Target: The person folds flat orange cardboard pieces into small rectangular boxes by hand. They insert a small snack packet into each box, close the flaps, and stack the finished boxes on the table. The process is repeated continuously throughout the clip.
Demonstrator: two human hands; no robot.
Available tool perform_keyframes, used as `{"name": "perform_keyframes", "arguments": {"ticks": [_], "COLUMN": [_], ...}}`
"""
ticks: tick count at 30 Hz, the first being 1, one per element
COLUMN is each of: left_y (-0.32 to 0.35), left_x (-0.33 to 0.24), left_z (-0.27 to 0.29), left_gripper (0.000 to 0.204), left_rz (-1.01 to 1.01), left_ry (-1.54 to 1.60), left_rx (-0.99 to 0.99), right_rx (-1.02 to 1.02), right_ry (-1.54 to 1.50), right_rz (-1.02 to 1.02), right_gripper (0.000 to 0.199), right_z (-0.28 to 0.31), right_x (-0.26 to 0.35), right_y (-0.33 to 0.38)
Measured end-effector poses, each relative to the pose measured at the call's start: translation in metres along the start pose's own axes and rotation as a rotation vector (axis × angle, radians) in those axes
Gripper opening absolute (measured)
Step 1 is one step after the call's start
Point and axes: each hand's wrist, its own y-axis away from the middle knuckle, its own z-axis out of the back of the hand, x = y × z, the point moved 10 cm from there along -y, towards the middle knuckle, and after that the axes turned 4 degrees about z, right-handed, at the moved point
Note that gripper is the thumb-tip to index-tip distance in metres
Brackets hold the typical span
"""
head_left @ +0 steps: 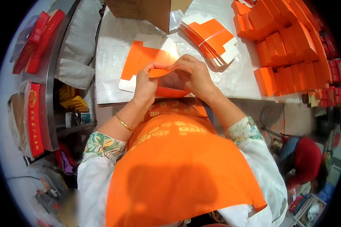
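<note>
My left hand [145,82] and my right hand [199,77] grip an orange paper box [173,92] at the table's front edge, close to my apron. Its curved orange flap lies between my thumbs and fingers, and the front panel shows below. The palms hide part of the box's sides. Just behind my left hand a flat orange and white carton blank [140,56] lies on the table. Beyond my right hand sits a bundle of flat carton blanks [212,38], with a pale band across it.
Many folded orange boxes [288,45] are stacked at the right of the white-covered table [227,85]. A brown cardboard box [140,9] stands at the back. Left is a metal-edged bench [51,94] with red boxes [45,39]. Another person [305,160] bends low at the right.
</note>
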Motion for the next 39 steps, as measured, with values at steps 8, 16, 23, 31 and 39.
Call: {"name": "perform_keyframes", "arguments": {"ticks": [8, 16, 23, 31, 39], "left_y": [-0.002, 0.012, 0.010, 0.001, -0.015], "left_x": [0.009, 0.004, 0.007, -0.005, -0.012], "left_z": [0.005, 0.001, 0.002, -0.017, -0.015], "left_gripper": [0.012, 0.014, 0.016, 0.023, 0.025], "left_rz": [0.119, 0.211, 0.223, 0.214, 0.114], "left_ry": [0.186, 0.208, 0.106, -0.346, -0.336], "left_rx": [0.007, -0.022, -0.013, 0.254, 0.219], "right_rx": [-0.014, 0.123, 0.084, 0.174, 0.136], "right_ry": [0.070, 0.372, 0.420, 0.298, -0.268], "right_rz": [0.034, 0.478, 0.532, 0.155, -0.505], "right_gripper": [0.048, 0.036, 0.033, 0.021, 0.016], "right_z": [0.015, 0.021, 0.027, 0.034, 0.007], "right_x": [0.003, 0.041, 0.038, 0.004, -0.065], "right_y": [0.010, 0.027, 0.031, 0.010, 0.008]}}
